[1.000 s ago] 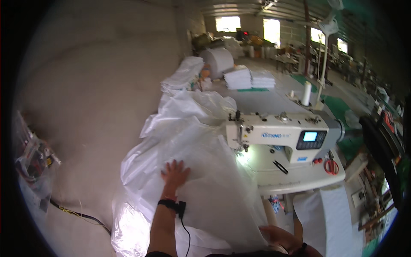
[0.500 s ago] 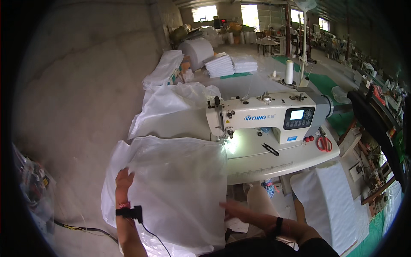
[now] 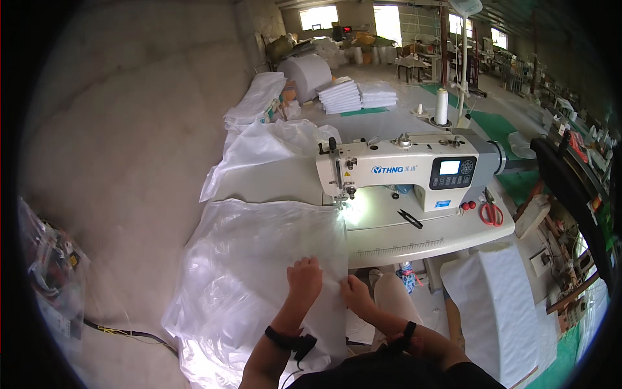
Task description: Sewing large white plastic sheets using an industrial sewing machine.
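A large translucent white plastic sheet (image 3: 253, 259) lies over the left part of the sewing table and hangs toward me. Its right edge runs up to the needle area of the white sewing machine (image 3: 402, 170), where a lamp glows. My left hand (image 3: 304, 277) rests on the sheet near that edge, with its fingers curled into the material. At the edge itself, my right hand (image 3: 357, 295) is closed with thumb and fingers pinching the sheet. Both wrists wear black bands.
Black thread snips (image 3: 409, 219) and red-handled scissors (image 3: 491, 214) lie on the tabletop right of the needle. A white thread cone (image 3: 442, 107) stands behind the machine. Folded white stacks (image 3: 340, 96) and a big white roll (image 3: 304, 76) are farther back. White material (image 3: 495, 305) hangs at lower right.
My left hand has moved right across the sheet, from its left side to near the right edge. My right hand has risen and closed on that edge. The sheet now shows more creases.
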